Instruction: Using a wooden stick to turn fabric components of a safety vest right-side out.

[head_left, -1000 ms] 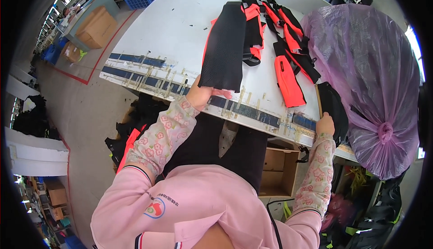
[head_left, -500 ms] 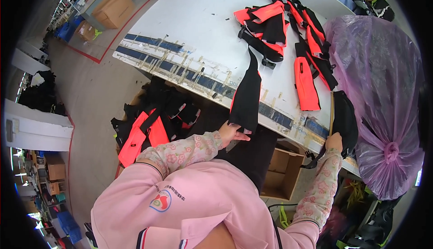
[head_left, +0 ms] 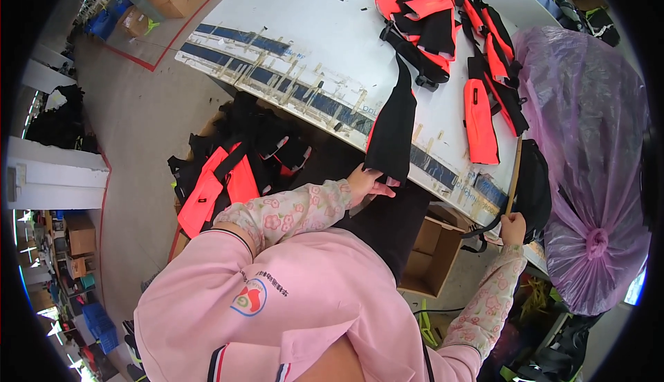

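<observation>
My left hand [head_left: 366, 183] is at the table's near edge, closed around the wide lower end of a black fabric piece [head_left: 393, 136] with an orange edge. That piece runs up the table and narrows to a strip by a pile of orange-and-black straps [head_left: 425, 32]. On the right, my right hand [head_left: 512, 228] is closed around the lower end of a thin light-brown stick [head_left: 514, 178]. A black pouch-like piece [head_left: 535, 188] hangs over the table edge beside that stick, near my fingers; whether they also touch it, I cannot tell.
More orange-and-black pieces [head_left: 482, 122] lie on the white table [head_left: 318, 22]. A big purple plastic bag [head_left: 588, 140] stands at the right. Below the table are a heap of black and orange pieces [head_left: 238, 174] at left and an open wooden box [head_left: 432, 257].
The whole view has shifted slightly. My right hand sits a little lower, towards me, with the stick still in it. The left hand keeps its hold on the black fabric piece.
</observation>
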A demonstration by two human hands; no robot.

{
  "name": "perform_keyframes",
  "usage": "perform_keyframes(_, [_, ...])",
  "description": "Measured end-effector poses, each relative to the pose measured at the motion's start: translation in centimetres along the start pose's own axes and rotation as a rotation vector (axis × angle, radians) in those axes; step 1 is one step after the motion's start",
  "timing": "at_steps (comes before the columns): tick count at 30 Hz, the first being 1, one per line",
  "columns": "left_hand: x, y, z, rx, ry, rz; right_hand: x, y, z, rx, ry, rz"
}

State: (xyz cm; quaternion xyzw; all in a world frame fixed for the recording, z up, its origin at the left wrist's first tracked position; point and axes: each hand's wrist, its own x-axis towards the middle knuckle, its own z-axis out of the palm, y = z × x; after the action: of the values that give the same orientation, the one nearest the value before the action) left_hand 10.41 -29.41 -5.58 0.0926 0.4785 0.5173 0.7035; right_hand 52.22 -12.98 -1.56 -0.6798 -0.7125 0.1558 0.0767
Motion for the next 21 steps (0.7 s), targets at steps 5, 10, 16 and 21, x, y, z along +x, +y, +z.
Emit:
perform_keyframes(5, [0.5,-0.5,-0.9,-0.018,-0.026,0.019,-7.6,-9.1,-4.0,0.695,-0.105,0.139])
perform_keyframes(10, [0.6,-0.4,-0.6,-0.023,-0.070,0.021,-15.6,-10.2,-5.9,0.769,-0.452,0.007])
perform_keyframes(16, [-0.2,-0.8,0.2,-0.124,-0.143,0.169,-20.3,-8.6,-5.6,0.647,-0.712,-0.041])
perform_keyframes(21, [-0.7,-0.2,0.8,-0.036,-0.118,0.148,-21.4,-8.3,-3.5,0.758,-0.725,0.207])
